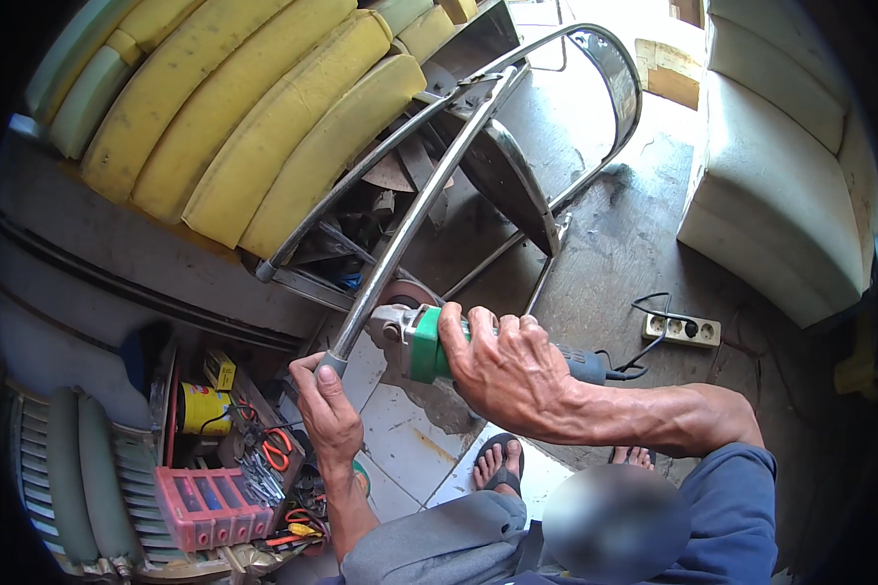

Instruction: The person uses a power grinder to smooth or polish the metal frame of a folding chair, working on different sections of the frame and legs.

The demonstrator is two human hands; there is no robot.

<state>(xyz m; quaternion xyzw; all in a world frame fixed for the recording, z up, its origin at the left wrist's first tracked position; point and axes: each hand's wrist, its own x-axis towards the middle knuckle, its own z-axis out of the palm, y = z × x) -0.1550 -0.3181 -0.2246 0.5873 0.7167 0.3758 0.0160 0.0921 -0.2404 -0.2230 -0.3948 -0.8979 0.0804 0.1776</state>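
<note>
My right hand (512,366) is wrapped around a green and grey angle grinder (425,346). Its round disc (412,292) sits right beside a chromed tube leg of an overturned metal chair frame (429,195); whether disc and tube touch I cannot tell. At the leg's near end is a grey cap (333,364), where my left hand (328,414) has its thumb and fingers closed around the tube. The frame slants away to the far right, with a dark seat panel (502,180) between its tubes and a curved chrome back at the far end.
Yellow foam pads (293,127) are stacked at the far left. A pale padded seat (776,195) stands at the right, near a white power strip (682,330) with a black plug. Lower left are a red organiser box (210,512), a yellow can (203,408) and orange-handled tools (277,450).
</note>
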